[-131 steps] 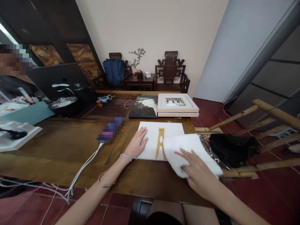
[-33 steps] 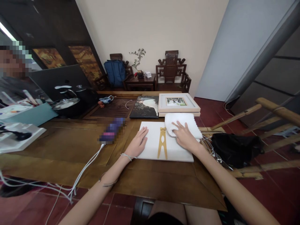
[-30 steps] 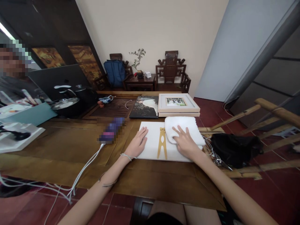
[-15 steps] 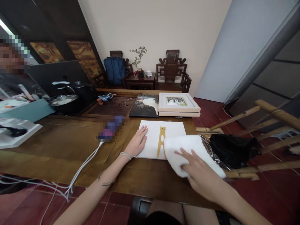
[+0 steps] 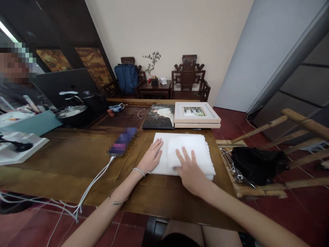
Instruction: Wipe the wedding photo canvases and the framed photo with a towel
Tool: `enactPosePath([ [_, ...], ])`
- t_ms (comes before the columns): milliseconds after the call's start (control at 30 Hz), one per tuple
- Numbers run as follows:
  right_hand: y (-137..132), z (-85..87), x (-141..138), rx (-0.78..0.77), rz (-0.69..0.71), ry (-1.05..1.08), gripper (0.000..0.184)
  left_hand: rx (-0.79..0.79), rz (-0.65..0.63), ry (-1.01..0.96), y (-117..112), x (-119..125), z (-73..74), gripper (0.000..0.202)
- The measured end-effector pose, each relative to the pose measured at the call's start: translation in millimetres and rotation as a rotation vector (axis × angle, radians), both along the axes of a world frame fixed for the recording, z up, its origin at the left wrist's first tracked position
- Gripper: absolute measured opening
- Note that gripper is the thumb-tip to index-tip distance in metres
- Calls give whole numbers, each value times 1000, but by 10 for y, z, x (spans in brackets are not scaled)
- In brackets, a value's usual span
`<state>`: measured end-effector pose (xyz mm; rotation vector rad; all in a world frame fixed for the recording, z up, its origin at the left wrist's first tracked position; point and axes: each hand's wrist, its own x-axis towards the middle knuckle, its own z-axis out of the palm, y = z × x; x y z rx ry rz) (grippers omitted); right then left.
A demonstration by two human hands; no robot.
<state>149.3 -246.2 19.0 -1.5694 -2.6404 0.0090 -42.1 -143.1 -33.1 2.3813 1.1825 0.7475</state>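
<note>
On the far left of the wooden surface (image 5: 77,161) there's a teal box (image 5: 33,124) and a white tray (image 5: 17,151), with a dark pot and its glass lid (image 5: 70,111) behind them; a white cable (image 5: 92,185) trails off the near edge from a blurred purple gadget (image 5: 122,141); none of it is being touched. Moving toward the middle, the left hand (image 5: 152,157) lies flat on the left edge of the white panel (image 5: 160,151), fingers (image 5: 158,145) together and stretched out, gripping nothing, just pinning the panel in place; looks to me like its job is purely to stop the panel sliding. Next over, the right hand (image 5: 189,168) presses palm down on the white cloth (image 5: 195,154), fingers (image 5: 183,156) spread apart and flat, not clamped round anything; the cloth is spread over most of the panel and hangs a bit past its right edge. My read is this is mid-wipe, the cloth being rubbed over the panel face; the next stroke calls for steady downward pressure from the right hand while the left keeps the panel from shifting. Behind the panel sit a dark picture (image 5: 159,117) and a stack of pale frames (image 5: 196,115), side by side and touching; off the right edge, a black bag (image 5: 257,163) rests on a bamboo rack (image 5: 282,137), well apart from the hands.
</note>
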Motion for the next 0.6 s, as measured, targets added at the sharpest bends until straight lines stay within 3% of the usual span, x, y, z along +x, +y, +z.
enactPosePath([
  [133, -544, -9, -80, -123, 141, 42, 22, 7, -1, 2, -6, 1, 1, 46],
  [267, -667, 74, -67, -200, 192, 77, 20, 13, -3, -3, 0, -3, -14, 46],
  [400, -349, 172, -27, -203, 140, 116, 30, 11, -15, -2, 8, -6, -22, 46],
  [600, 487, 169, 77, -96, 13, 84, 46, 1, 0, 7, 7, -4, -9, 46],
])
